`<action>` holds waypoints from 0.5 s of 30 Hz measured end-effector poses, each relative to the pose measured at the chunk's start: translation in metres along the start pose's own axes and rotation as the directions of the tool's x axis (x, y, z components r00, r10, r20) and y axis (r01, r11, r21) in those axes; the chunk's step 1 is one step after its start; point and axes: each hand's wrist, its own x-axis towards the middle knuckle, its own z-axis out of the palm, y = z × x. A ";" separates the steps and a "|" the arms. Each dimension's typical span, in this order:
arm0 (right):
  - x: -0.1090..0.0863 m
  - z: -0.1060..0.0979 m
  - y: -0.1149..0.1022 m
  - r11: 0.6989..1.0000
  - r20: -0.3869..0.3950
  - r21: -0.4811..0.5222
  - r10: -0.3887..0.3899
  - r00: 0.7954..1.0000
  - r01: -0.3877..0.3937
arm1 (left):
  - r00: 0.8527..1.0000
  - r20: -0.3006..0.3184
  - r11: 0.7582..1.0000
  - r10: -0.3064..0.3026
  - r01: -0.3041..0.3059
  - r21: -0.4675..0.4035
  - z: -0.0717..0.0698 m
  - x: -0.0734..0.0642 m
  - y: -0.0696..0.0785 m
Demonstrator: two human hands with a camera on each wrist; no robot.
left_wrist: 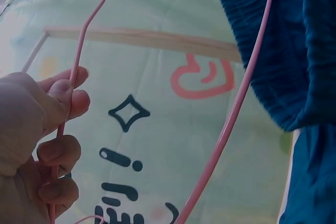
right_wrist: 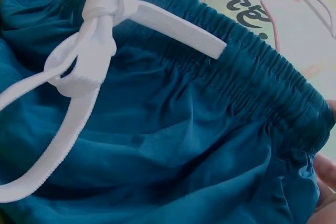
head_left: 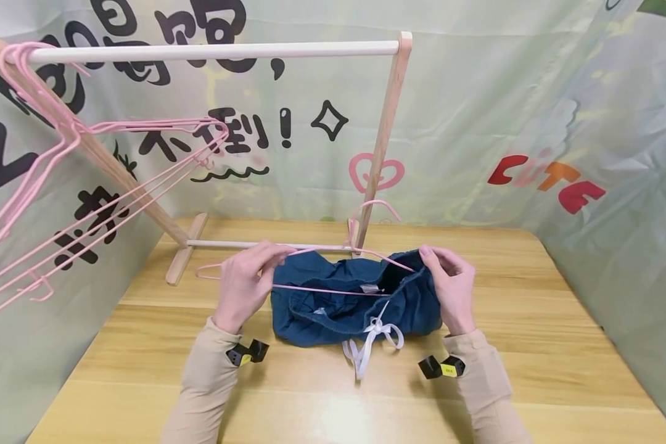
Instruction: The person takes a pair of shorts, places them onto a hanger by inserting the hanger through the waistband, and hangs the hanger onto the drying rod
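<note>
Dark blue drawstring shorts (head_left: pixel 316 324) lie on the table with their elastic waistband opened upward. A white drawstring (right_wrist: pixel 100 40), tied in a bow, hangs at the front. My left hand (head_left: pixel 244 280) grips a pink hanger (head_left: pixel 333 290) by its left part, fingers curled round the wire in the left wrist view. The hanger's right end reaches inside the waistband, and its tip is hidden by the cloth. With my right hand (head_left: pixel 455 287) I pinch the right side of the waistband between thumb and fingers. Only a few fingertips (right_wrist: pixel 325 170) show in the right wrist view.
Behind the shorts stands a wooden rack with a white rail (head_left: pixel 216 52). Several pink hangers (head_left: pixel 69 126) hang at its left end. The rack's right post (head_left: pixel 385 129) rises just behind the held hanger's hook. A printed cloth backdrop (head_left: pixel 477 111) surrounds the wooden table (head_left: pixel 533 345).
</note>
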 end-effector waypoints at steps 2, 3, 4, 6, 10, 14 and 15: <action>0.000 0.001 0.000 1.000 0.017 -0.015 0.003 1.000 -0.002 | 1.000 0.015 1.000 0.000 0.000 -0.006 0.003 0.000 0.003; 0.000 0.001 0.000 1.000 0.027 -0.023 0.002 1.000 -0.002 | 1.000 0.022 1.000 0.002 -0.002 -0.006 0.004 -0.001 0.004; 0.000 0.001 0.000 0.999 0.037 -0.033 0.002 0.999 -0.001 | 1.000 0.029 1.000 0.007 -0.007 -0.005 0.006 -0.001 0.005; -0.001 0.002 0.001 0.998 0.064 -0.063 -0.005 0.998 0.009 | 0.999 0.042 1.000 0.017 -0.017 -0.008 0.009 -0.002 0.006; -0.003 0.002 0.002 0.992 0.133 -0.119 -0.018 0.991 0.034 | 0.998 0.058 0.999 0.031 -0.030 -0.014 0.013 -0.002 0.009; -0.005 0.003 0.003 0.989 0.202 -0.139 -0.024 0.979 0.053 | 0.998 0.058 1.000 0.021 -0.019 -0.021 0.015 -0.002 0.010; -0.005 0.004 0.003 0.989 0.224 -0.137 -0.031 0.974 0.063 | 0.998 0.058 1.000 0.015 -0.014 -0.021 0.015 -0.002 0.010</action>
